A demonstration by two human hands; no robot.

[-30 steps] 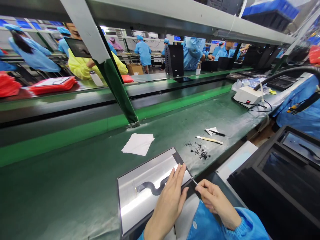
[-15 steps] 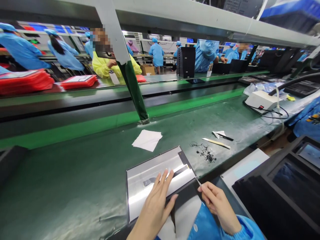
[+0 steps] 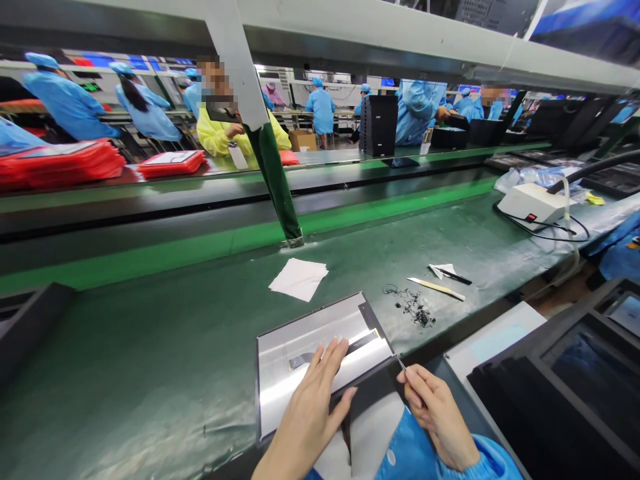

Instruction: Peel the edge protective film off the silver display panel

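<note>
The silver panel (image 3: 320,357) lies flat at the near edge of the green surface (image 3: 150,360), straight ahead of the person, its long axis running from near left to far right. A dark ribbon strip (image 3: 350,347) crosses its shiny back toward the right corner. The left hand (image 3: 313,407) rests open and flat on the panel, fingers spread and pointing along that strip, so it is the nearer of the 2 hands. The right hand (image 3: 433,413) sits just off the panel's right corner, closed in a pinch on a thin metal pick (image 3: 401,364) whose tip meets that corner's edge. Farther out on the surface lie a pile of black scraps (image 3: 415,310), a pale stick (image 3: 436,288), and white sheets (image 3: 299,279). A white box (image 3: 530,203) stands well apart at the far right.
</note>
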